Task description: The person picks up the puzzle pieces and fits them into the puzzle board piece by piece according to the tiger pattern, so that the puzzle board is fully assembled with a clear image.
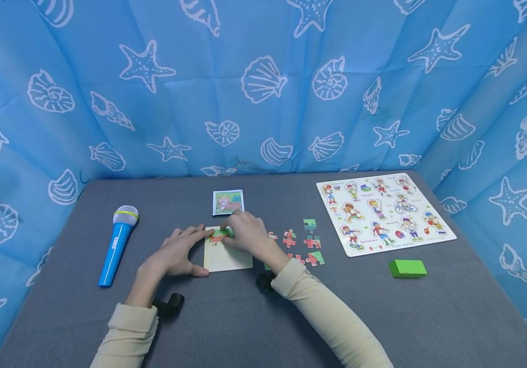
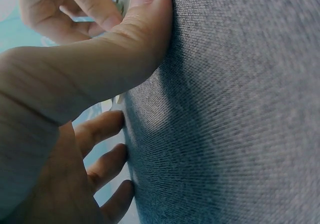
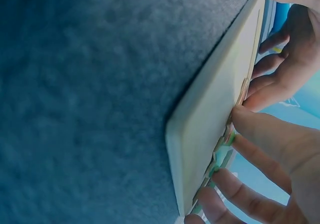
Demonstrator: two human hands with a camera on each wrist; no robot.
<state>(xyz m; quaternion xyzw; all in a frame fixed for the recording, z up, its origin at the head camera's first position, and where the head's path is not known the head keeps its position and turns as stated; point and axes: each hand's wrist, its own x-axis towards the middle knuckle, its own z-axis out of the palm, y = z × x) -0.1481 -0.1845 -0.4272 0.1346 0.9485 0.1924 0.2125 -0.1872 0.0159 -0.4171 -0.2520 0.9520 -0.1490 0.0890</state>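
Observation:
A pale square puzzle board lies on the table, with several joined jigsaw pieces along its far edge. My left hand spreads beside it, the index fingertip on a red and green piece at the far left corner and the thumb at the near left edge. Over the far right part of the board, my right hand pinches a green-edged puzzle piece between thumb and index finger, close on the board. Its other fingertips touch the pieces along the far edge. The right hand hides part of the pieces in the head view.
Several loose puzzle pieces lie right of the board. Behind it is a small picture card. A blue toy microphone lies at the left, a sports-figure board and a green block at the right. A blue curtain encloses the table.

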